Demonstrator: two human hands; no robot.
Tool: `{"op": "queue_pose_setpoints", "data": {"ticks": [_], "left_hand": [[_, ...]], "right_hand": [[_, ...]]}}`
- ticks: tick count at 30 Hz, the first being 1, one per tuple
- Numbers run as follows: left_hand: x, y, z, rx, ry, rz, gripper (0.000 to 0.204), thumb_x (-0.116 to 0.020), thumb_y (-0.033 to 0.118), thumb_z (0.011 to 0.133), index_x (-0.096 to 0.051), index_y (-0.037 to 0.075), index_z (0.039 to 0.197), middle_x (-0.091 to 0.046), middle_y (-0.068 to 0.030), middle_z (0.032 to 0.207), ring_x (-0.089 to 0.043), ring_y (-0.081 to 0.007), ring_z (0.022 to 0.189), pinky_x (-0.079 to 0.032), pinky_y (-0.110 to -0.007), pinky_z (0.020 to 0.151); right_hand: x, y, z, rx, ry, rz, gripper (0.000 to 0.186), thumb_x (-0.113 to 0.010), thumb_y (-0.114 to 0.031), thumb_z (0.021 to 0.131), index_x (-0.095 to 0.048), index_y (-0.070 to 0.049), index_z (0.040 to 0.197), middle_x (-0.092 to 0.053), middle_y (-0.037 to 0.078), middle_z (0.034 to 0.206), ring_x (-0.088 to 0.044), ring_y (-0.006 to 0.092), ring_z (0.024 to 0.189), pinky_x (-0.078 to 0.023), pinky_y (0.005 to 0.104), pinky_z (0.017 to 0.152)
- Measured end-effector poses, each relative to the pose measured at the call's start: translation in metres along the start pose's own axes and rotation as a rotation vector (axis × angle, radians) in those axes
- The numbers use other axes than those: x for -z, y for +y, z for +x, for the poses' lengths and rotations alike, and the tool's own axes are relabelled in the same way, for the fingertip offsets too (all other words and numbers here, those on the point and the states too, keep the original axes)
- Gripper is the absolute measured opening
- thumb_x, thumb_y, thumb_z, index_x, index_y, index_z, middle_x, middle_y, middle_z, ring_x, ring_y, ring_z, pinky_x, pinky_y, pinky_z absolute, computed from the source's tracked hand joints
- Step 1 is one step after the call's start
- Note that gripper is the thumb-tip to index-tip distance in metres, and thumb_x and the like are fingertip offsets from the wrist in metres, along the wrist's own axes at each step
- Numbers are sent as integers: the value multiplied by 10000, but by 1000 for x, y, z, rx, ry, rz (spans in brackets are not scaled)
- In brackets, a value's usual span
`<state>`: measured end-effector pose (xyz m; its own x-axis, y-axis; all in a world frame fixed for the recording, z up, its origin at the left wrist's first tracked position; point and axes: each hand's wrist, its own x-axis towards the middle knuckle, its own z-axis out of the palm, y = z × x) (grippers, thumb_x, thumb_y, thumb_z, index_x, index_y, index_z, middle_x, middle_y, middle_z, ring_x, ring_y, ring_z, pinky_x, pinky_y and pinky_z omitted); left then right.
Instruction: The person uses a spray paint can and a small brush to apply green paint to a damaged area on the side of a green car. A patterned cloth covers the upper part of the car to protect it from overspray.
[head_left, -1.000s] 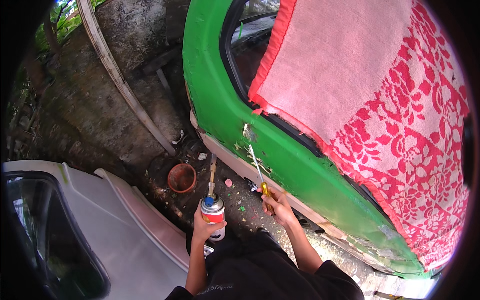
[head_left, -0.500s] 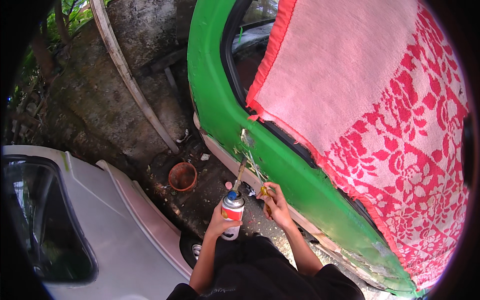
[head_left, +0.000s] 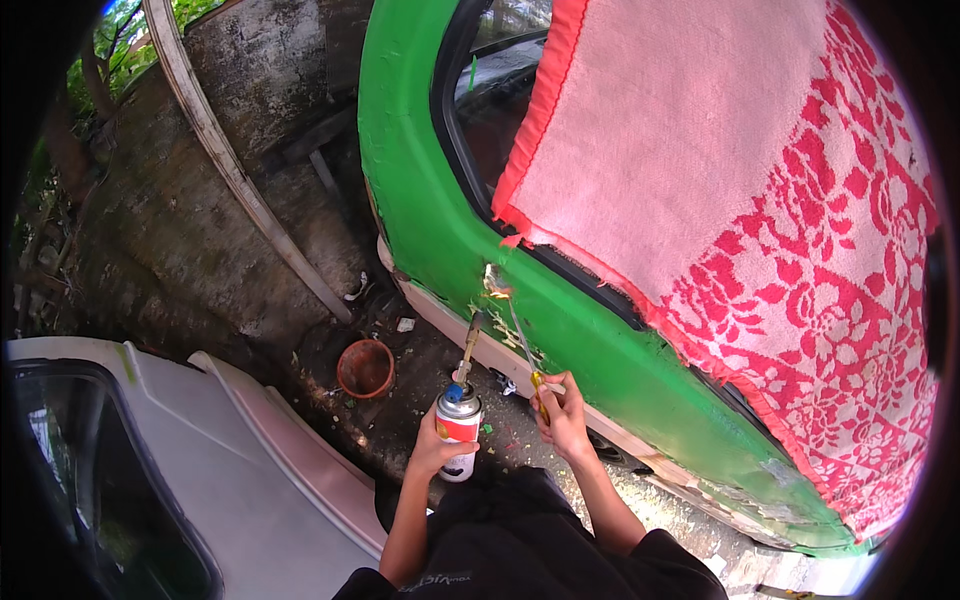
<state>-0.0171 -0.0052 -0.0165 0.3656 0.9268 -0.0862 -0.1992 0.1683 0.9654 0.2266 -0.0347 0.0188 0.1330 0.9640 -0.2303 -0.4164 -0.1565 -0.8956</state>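
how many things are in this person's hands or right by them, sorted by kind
Gas torch canister in left hand: 1
Screwdriver in right hand: 1
Terracotta pot on the ground: 1
Green car door: 1
Red and pink floral towel: 1
Total: 5

The car door (head_left: 440, 230) is bright green, with a pink cloth (head_left: 720, 170) over it that bears a red flower pattern and red edge. The spray can (head_left: 459, 425) is white and red with a blue cap; the screwdriver (head_left: 530, 360) has a yellow handle, and the pot (head_left: 366, 368) is terracotta brown.
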Motion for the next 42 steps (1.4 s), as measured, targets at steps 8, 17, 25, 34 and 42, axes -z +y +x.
{"op": "queue_pose_setpoints", "data": {"ticks": [8, 17, 25, 34, 42], "left_hand": [[36, 15, -31, 11, 169, 10, 706, -863, -67, 602, -562, 28, 1233, -724, -125, 1074, -720, -202, 899, -599, -350, 811], [30, 6, -46, -30, 227, -10, 683, -840, -41, 599, -574, 19, 1225, -718, -137, 1083, -718, -222, 884, -595, -372, 796], [20, 6, -40, -8, 170, -17, 684, -851, -45, 601, -583, 8, 1229, -716, -134, 1092, -717, -216, 901, -595, -367, 817], [28, 9, -43, -39, 177, 0, 679, -855, -33, 605, -581, 14, 1224, -720, -133, 1093, -720, -214, 901, -598, -365, 812], [31, 15, -58, -30, 228, -15, 654, -840, -32, 600, -597, 3, 1206, -719, -132, 1077, -718, -215, 892, -597, -367, 807]], "right_hand": [[-13, 3, 5, 18, 63, -17, 156, -543, -207, 1090, -457, -161, 1212, -555, 61, 768, -326, 52, 409, -188, 240, 362], [-12, -1, 7, 13, 72, -2, 139, -546, -204, 1088, -481, -136, 1189, -542, 49, 719, -329, 45, 407, -204, 231, 354], [-16, 0, 1, -9, 82, 21, 133, -547, -224, 1090, -476, -165, 1185, -533, 47, 706, -336, 51, 409, -202, 229, 361], [-15, 6, 3, 28, 98, 21, 160, -568, -224, 1081, -483, -150, 1194, -548, 51, 702, -341, 53, 402, -213, 242, 362], [-20, 2, 0, 1, 151, 4, 154, -552, -233, 1088, -475, -155, 1196, -536, 46, 705, -322, 53, 407, -197, 239, 362]]}}
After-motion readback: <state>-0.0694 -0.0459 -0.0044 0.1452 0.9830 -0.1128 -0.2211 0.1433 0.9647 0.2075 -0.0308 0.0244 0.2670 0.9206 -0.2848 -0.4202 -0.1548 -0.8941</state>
